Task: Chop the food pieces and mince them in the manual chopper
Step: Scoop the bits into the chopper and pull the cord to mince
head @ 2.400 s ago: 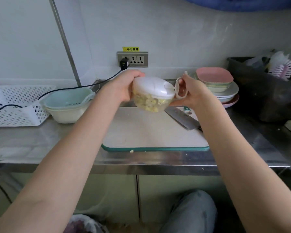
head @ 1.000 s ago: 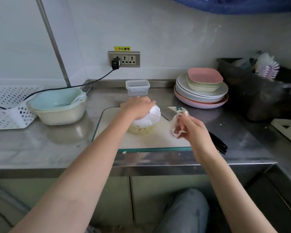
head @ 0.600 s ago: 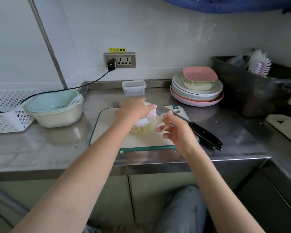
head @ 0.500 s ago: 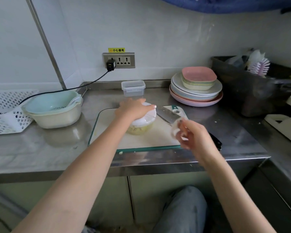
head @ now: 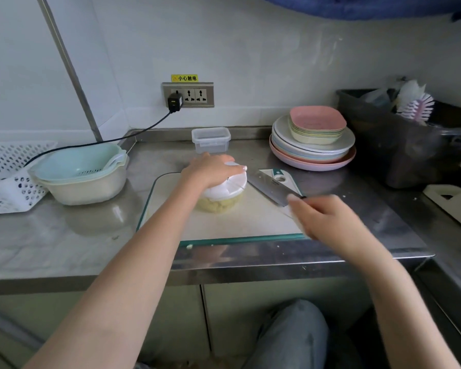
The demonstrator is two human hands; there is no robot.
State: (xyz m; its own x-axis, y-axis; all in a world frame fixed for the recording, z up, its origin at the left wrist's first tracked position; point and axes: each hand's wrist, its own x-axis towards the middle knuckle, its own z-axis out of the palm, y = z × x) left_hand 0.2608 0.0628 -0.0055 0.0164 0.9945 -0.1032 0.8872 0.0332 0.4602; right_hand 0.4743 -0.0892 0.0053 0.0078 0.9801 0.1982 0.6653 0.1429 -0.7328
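Right hand [head: 328,222] has swung rightward, now blurred.

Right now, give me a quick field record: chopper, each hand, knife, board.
chopper: manual chopper upright on the cutting board, white lid on, yellowish minced food inside
left hand: left hand rests on the chopper lid, pressing it down
right hand: right hand blurred, over the board's right edge; a thin cord runs from the lid toward it; grip unclear
knife: knife lies on the board, right of the chopper, untouched
board: lies on the steel counter
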